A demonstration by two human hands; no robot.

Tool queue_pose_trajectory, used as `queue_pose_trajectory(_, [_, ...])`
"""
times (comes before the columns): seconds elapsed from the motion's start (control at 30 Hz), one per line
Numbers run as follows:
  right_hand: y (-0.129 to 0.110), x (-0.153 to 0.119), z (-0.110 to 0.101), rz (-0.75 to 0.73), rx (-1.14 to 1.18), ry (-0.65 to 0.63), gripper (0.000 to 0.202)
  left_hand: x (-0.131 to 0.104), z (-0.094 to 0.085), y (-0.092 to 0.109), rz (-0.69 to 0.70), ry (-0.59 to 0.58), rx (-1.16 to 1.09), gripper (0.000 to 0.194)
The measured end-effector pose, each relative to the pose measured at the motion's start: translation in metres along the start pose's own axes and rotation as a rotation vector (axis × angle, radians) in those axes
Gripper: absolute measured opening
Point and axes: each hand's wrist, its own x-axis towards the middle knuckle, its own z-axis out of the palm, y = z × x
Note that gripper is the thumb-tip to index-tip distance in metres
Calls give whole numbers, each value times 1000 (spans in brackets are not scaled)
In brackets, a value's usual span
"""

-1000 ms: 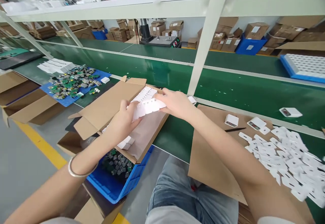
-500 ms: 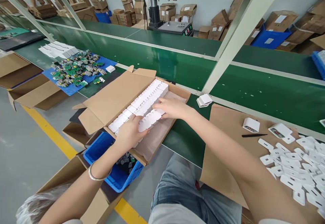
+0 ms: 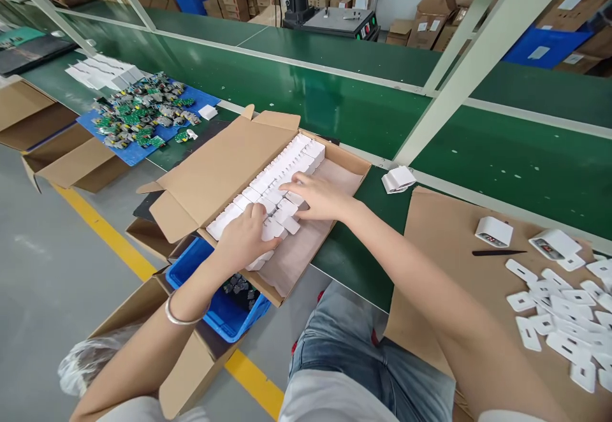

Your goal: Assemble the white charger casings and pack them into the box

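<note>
A shallow cardboard box (image 3: 313, 268) holds rows of white plastic housings (image 3: 261, 183) packed side by side. My left hand (image 3: 245, 234) is at the lower part of the front row, its fingers and thumb closed about a white housing (image 3: 271, 229). Farther up the row, my right hand (image 3: 321, 197) has its thumb and fingers around another white housing (image 3: 294, 199). Between my hands, one housing (image 3: 287, 222) sticks out of line towards me. The undersides of the gripped housings are hidden.
Green circuit boards (image 3: 138, 113) lie heaped on a blue sheet at left. A blue bin (image 3: 224, 326) stands below the box. At right, white housings (image 3: 495, 231), a black tweezer-like tool (image 3: 498, 253) and flat white plates (image 3: 559, 307) lie on cardboard (image 3: 430, 256). A slanted frame post (image 3: 459, 71) rises behind.
The white housings between my hands have come down into the row, and one now juts out of line. My right hand's fingers are spread wider. The camera view has tilted down slightly.
</note>
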Motion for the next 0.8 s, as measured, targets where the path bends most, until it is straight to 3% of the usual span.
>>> queue_pose_trajectory(0.13, [3,-11,11,30,23,9,73,-7,-20,-14,58,52,-281,53])
queue_pose_trajectory(0.27, [-3,-27,15,108,2,109,73,-36,-32,-19,-48,246,-222,29])
queue_pose_trajectory(0.37, [-16,-42,13,234,-10,199,51,-67,-16,-10,-20,314,-28,31])
queue_pose_trajectory(0.47, [-32,-54,12,351,95,152,26,-88,8,2,46,270,145,41])
queue_pose_trajectory(0.6, [-47,-56,19,379,73,68,30,-95,28,11,41,222,234,52])
queue_pose_trajectory(0.8, [-58,-44,31,410,-75,-32,25,-95,28,10,27,311,109,31])
